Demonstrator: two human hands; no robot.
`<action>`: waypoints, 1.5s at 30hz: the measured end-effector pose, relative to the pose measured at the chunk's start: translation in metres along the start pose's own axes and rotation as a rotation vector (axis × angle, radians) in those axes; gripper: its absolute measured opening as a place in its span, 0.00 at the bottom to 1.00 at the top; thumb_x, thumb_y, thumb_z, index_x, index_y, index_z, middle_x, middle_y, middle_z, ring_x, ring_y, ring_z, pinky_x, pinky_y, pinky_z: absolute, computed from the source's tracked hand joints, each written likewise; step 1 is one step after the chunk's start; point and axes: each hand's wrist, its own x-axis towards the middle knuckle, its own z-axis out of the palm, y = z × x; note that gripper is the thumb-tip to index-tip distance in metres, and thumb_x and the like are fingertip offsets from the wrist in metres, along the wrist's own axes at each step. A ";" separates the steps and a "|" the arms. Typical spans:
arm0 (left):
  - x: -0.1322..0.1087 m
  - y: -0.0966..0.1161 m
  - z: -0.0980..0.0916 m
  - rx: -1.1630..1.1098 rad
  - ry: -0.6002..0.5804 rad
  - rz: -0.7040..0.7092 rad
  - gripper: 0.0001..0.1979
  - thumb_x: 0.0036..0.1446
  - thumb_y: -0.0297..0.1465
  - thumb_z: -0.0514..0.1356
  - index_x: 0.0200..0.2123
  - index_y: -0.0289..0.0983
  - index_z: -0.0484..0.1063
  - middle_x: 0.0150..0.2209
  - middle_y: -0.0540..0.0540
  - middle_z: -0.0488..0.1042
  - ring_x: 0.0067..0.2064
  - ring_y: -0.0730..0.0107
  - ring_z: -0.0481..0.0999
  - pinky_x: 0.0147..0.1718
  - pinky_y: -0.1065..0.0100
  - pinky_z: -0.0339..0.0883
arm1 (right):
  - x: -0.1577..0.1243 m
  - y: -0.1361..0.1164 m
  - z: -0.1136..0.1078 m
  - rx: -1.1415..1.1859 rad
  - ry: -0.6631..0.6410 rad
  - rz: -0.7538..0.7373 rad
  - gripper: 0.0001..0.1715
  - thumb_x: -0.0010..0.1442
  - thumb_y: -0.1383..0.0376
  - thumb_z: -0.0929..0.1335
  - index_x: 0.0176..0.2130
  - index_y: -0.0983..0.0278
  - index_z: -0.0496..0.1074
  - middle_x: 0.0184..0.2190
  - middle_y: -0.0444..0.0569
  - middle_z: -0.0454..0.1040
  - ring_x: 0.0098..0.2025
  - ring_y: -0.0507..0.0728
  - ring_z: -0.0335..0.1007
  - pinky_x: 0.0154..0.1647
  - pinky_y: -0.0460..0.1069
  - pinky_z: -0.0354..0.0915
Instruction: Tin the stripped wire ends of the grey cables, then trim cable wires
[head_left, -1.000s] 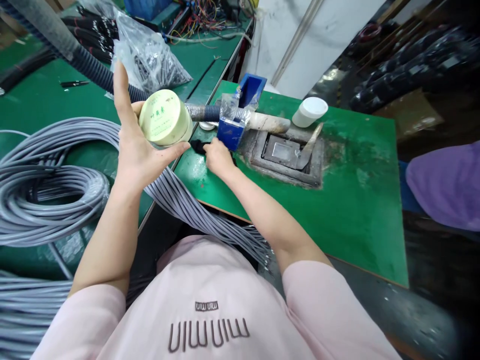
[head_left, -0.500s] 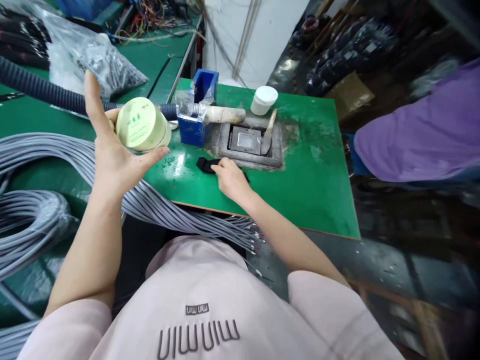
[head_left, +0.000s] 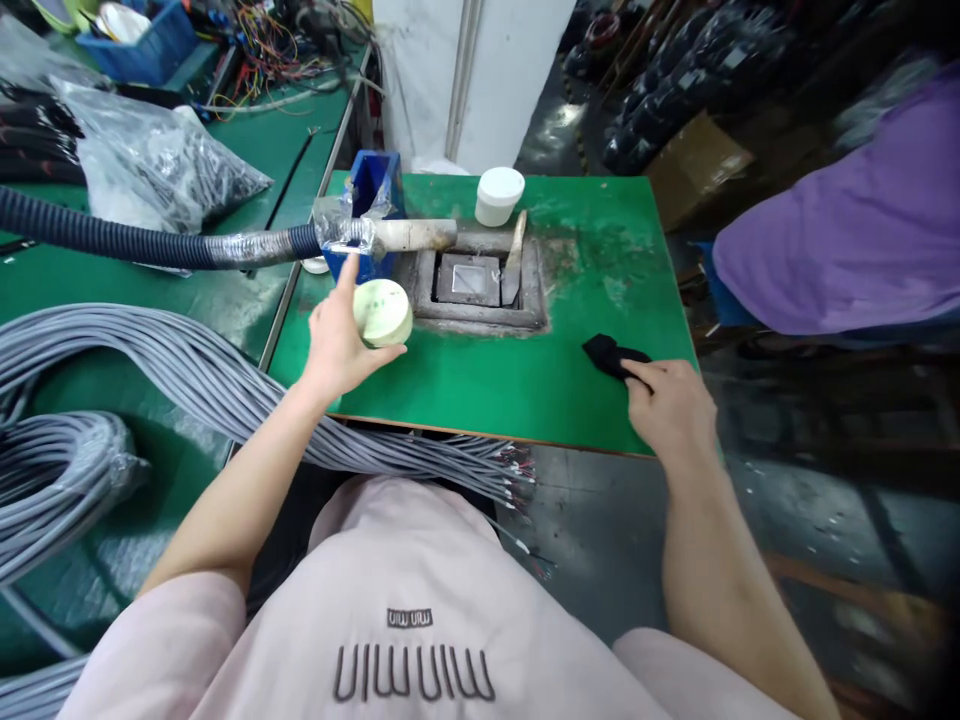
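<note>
Now your right hand (head_left: 670,407) has pushed the black cloth (head_left: 612,356) to the green table's (head_left: 585,270) right edge, pressing it without a clear grip, while your left hand (head_left: 334,345) clasps a pale green tin (head_left: 383,313) low over the table.

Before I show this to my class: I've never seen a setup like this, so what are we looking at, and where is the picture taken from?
There is no machine here. The picture comes from a camera worn on a person's head, looking forward and down, so the bare arms are the wearer's own. The left hand holds a round pale green tin. The right hand touches a black cloth. Both are at a green-topped workbench, which also carries a white tub. To the left lie a bundle of grey cables and a dark ribbed hose.
</note>
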 end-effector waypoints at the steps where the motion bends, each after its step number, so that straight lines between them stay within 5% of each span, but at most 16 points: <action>1: -0.001 0.000 0.009 0.049 -0.026 -0.009 0.63 0.35 0.40 0.74 0.68 0.39 0.39 0.53 0.39 0.68 0.55 0.45 0.68 0.56 0.45 0.59 | -0.002 0.000 0.000 -0.001 0.009 0.006 0.20 0.58 0.66 0.60 0.43 0.58 0.77 0.40 0.63 0.71 0.44 0.69 0.66 0.40 0.61 0.64; 6: 0.001 -0.005 0.037 0.177 -0.028 -0.063 0.61 0.37 0.36 0.73 0.68 0.42 0.38 0.56 0.37 0.66 0.57 0.43 0.66 0.55 0.46 0.58 | -0.002 -0.003 0.004 0.013 0.011 0.010 0.21 0.59 0.65 0.59 0.44 0.62 0.77 0.41 0.63 0.71 0.44 0.69 0.66 0.38 0.61 0.65; 14: 0.009 -0.010 0.043 0.217 -0.027 -0.103 0.61 0.38 0.40 0.72 0.68 0.41 0.38 0.59 0.33 0.63 0.60 0.40 0.63 0.56 0.44 0.57 | 0.002 0.005 0.002 -0.002 0.035 -0.051 0.19 0.58 0.64 0.62 0.43 0.62 0.78 0.39 0.60 0.70 0.43 0.66 0.65 0.44 0.62 0.65; 20: 0.001 -0.010 0.023 0.148 0.095 -0.119 0.60 0.39 0.48 0.69 0.68 0.38 0.39 0.60 0.29 0.62 0.59 0.38 0.65 0.56 0.42 0.59 | 0.025 -0.003 -0.006 0.029 0.004 -0.029 0.17 0.51 0.71 0.61 0.36 0.62 0.76 0.33 0.54 0.72 0.37 0.61 0.67 0.40 0.55 0.65; 27: -0.032 -0.010 -0.014 0.007 0.305 -0.035 0.54 0.45 0.43 0.68 0.68 0.39 0.41 0.59 0.34 0.63 0.59 0.49 0.66 0.60 0.47 0.57 | 0.108 -0.029 -0.040 0.186 0.273 -0.064 0.17 0.49 0.71 0.61 0.35 0.63 0.76 0.34 0.53 0.72 0.38 0.59 0.67 0.44 0.53 0.64; 32: -0.060 -0.006 -0.031 -0.057 0.367 -0.074 0.48 0.47 0.40 0.67 0.66 0.47 0.45 0.58 0.40 0.65 0.60 0.50 0.66 0.61 0.46 0.58 | 0.159 -0.047 -0.019 0.189 0.250 0.055 0.21 0.50 0.74 0.59 0.39 0.66 0.76 0.40 0.55 0.73 0.44 0.59 0.67 0.48 0.52 0.62; 37: -0.080 -0.015 -0.041 -0.075 0.477 -0.081 0.43 0.47 0.38 0.66 0.64 0.48 0.51 0.56 0.42 0.68 0.59 0.49 0.68 0.60 0.43 0.59 | 0.169 -0.037 0.009 0.181 0.040 0.091 0.20 0.47 0.77 0.61 0.33 0.67 0.80 0.39 0.56 0.78 0.43 0.59 0.70 0.46 0.50 0.63; 45: -0.077 -0.021 -0.038 -0.167 0.519 -0.046 0.41 0.46 0.33 0.67 0.63 0.38 0.56 0.54 0.36 0.69 0.57 0.52 0.70 0.59 0.47 0.61 | 0.178 -0.011 -0.003 0.180 0.084 0.135 0.23 0.55 0.73 0.59 0.43 0.69 0.78 0.42 0.54 0.79 0.44 0.57 0.73 0.47 0.49 0.66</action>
